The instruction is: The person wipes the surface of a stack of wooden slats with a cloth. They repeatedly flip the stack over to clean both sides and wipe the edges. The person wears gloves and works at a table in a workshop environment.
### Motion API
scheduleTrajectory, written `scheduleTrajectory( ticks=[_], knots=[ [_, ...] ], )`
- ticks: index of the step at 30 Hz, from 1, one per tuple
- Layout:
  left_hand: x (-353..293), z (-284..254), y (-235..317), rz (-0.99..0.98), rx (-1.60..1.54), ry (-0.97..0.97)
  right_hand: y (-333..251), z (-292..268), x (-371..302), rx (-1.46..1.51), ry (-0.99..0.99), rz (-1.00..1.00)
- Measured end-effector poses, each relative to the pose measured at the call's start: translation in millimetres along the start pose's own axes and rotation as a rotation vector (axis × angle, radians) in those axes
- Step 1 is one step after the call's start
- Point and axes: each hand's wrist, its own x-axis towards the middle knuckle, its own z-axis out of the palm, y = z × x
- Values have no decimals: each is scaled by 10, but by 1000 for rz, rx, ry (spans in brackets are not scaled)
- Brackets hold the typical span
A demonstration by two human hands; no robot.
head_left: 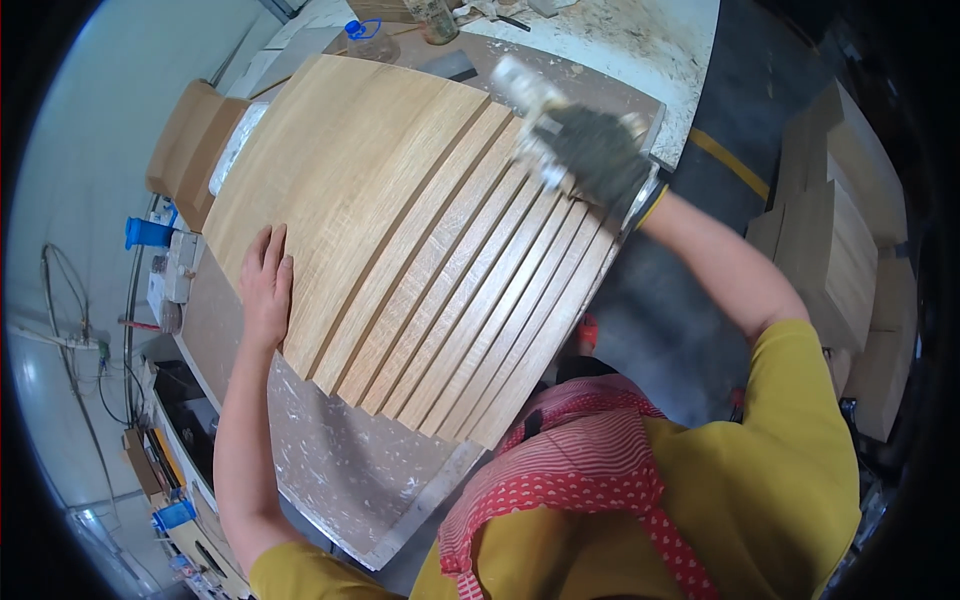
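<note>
A stack of light wooden boards (350, 150) lies fanned out in steps on a speckled workbench (330, 470), the lower boards showing as strips toward me. My bare left hand (266, 290) rests flat near the left edge of the top board, its fingers stretched out. Over the far right ends of the stepped boards is my right hand (595, 155), in a dark glove and smeared by motion. Its fingers are closed on a crumpled white rag (535, 110); the blur hides exactly how they grip it.
Beyond the stack are a clear bottle with a blue cap (370, 42), a jar (434, 20) and a flat grey piece (450, 66). An open cardboard box (190, 145) and a blue cup (150, 232) stand at the left. Cardboard boxes (830, 260) are stacked at the right.
</note>
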Motion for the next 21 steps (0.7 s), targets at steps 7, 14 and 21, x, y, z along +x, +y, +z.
scheduleTrajectory(
  ticks=[7,14,21],
  knots=[
    [-34,41,-63,5,-10,46,373,-428,-87,204,-14,249],
    [15,104,-66,6,-3,106,-1321,-185,-116,212,91,68],
    [-14,226,-231,0,-15,131,-2681,-517,-131,496,-183,-152]
  ],
)
